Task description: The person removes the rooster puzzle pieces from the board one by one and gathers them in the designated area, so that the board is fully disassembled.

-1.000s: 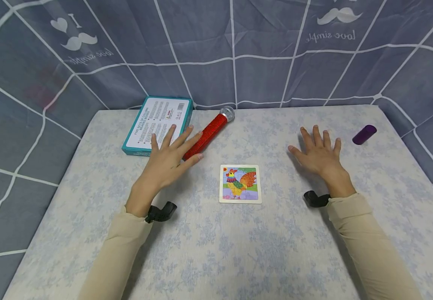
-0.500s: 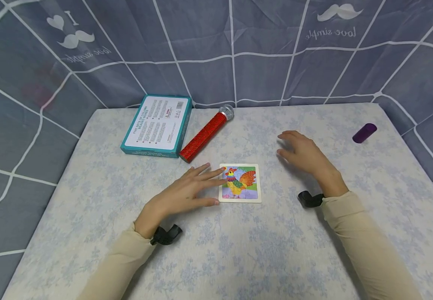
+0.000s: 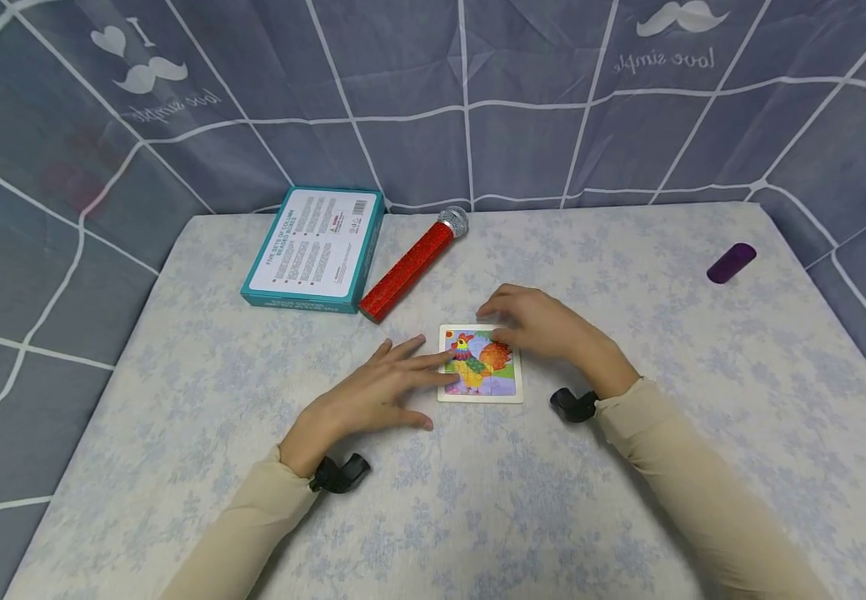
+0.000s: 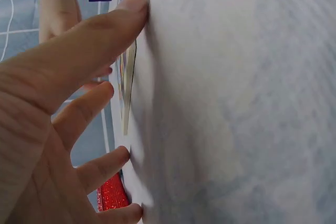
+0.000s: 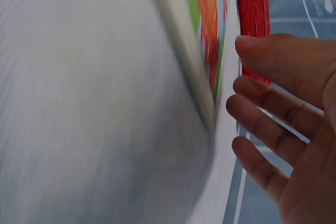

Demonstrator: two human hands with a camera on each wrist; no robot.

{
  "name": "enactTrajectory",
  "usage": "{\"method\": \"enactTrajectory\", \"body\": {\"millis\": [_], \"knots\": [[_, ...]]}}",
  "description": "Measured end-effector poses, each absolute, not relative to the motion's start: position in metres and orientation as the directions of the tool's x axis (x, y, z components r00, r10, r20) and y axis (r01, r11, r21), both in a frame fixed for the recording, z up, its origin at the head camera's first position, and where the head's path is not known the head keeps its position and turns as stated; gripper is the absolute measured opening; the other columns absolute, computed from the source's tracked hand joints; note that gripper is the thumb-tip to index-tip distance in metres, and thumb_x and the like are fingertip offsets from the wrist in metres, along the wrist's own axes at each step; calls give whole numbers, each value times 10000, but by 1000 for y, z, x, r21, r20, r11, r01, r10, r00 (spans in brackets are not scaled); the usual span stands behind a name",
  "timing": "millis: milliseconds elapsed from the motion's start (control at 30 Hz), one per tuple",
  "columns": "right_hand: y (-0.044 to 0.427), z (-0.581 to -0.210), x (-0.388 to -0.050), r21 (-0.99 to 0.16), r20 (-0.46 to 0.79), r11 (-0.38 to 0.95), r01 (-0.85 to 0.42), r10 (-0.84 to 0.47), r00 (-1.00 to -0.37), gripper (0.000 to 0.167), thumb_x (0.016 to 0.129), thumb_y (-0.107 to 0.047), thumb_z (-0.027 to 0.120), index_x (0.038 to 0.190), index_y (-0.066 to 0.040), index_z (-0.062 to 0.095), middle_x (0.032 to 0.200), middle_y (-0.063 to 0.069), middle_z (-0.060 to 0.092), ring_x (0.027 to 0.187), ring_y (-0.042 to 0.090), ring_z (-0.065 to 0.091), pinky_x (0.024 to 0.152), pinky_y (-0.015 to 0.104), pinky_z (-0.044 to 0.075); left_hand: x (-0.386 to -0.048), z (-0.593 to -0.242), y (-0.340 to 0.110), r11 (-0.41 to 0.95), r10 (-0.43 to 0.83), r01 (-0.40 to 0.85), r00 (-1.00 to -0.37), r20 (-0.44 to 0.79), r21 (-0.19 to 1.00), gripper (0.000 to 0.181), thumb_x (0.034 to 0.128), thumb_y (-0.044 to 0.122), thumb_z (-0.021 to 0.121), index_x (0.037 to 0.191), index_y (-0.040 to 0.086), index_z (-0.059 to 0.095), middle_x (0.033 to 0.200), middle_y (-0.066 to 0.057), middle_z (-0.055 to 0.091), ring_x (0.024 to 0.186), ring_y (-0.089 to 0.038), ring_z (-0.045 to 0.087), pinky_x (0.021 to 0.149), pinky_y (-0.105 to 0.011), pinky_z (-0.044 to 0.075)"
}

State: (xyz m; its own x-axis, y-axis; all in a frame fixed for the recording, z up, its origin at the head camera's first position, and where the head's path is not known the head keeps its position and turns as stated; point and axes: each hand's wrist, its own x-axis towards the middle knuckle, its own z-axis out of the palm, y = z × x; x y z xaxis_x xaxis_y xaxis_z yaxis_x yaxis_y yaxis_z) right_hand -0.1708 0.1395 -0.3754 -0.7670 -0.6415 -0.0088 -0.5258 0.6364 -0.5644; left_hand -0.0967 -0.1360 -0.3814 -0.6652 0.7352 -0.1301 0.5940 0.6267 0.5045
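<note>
A square rooster puzzle (image 3: pixel 481 375) in a pale frame lies flat on the table. My left hand (image 3: pixel 372 392) is at its left side, fingers spread, with two fingertips over the puzzle's left part. In the left wrist view the left thumb (image 4: pixel 134 4) is close to the tabletop, beside the puzzle's edge (image 4: pixel 127 93). My right hand (image 3: pixel 548 329) is over the puzzle's upper right corner with fingers slightly bent. In the right wrist view that hand (image 5: pixel 289 103) holds nothing, and a gap shows between its fingers and the frame (image 5: pixel 184 51).
Behind the left hand lie a teal-edged box (image 3: pixel 312 246) and a red microphone (image 3: pixel 408 273), side by side. A small purple cylinder (image 3: pixel 731 263) lies at the back right of the table (image 3: pixel 478 517). A grey-blue curtain (image 3: pixel 538 150) with white lines rises behind the table.
The left hand has moved from near the box and microphone, toward the viewer and right, to the puzzle. The right hand has moved left to the puzzle's corner, its fingers less spread.
</note>
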Motion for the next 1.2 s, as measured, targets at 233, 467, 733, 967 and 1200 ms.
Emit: {"method": "enactTrajectory", "body": {"millis": [233, 467, 733, 967, 1200], "knots": [[117, -379, -172, -566, -56, 601, -565, -711, -700, 351, 889, -119, 702, 1240, -104, 685, 1200, 8, 620, 1065, 178, 557, 949, 394, 458, -98, -382, -131, 636, 734, 583, -659, -165, 506, 751, 757, 360, 845, 1433, 259, 536, 1557, 55, 369, 1490, -306, 141, 1109, -695, 75], [112, -380, -174, -561, -86, 598, -573, -730, -678, 382, 884, -149, 702, 1265, -152, 673, 1201, 8, 590, 1002, 171, 533, 903, 379, 459, -97, -384, -126, 655, 724, 577, -665, -183, 488, 773, 756, 406, 840, 1443, 246, 524, 1583, 56, 317, 1491, -302, 136, 1102, -707, 63], [107, -379, -180, -547, -97, 597, -586, -741, -665, 324, 865, -141, 705, 1187, -175, 703, 1193, -30, 586, 1102, 159, 542, 957, 403, 455, -96, -386, -124, 647, 727, 602, -672, -141, 467, 663, 840, 409, 768, 1438, 253, 529, 1568, 57, 353, 1482, -311, 172, 1103, -702, 83], [102, -376, -186, -561, -144, 607, -562, -741, -656, 289, 845, -150, 736, 1130, -182, 704, 1172, -47, 584, 1082, 161, 540, 968, 390, 445, -96, -385, -122, 645, 729, 615, -672, -126, 454, 631, 853, 415, 752, 1428, 263, 541, 1559, 48, 370, 1477, -327, 188, 1106, -696, 101], [99, -373, -190, -562, -194, 618, -550, -745, -638, 302, 827, -149, 771, 1112, -194, 683, 1159, -44, 580, 1039, 169, 533, 940, 370, 449, -96, -385, -123, 641, 725, 600, -678, -121, 479, 628, 826, 400, 783, 1400, 253, 575, 1549, 42, 389, 1474, -331, 193, 1100, -705, 100]]}}
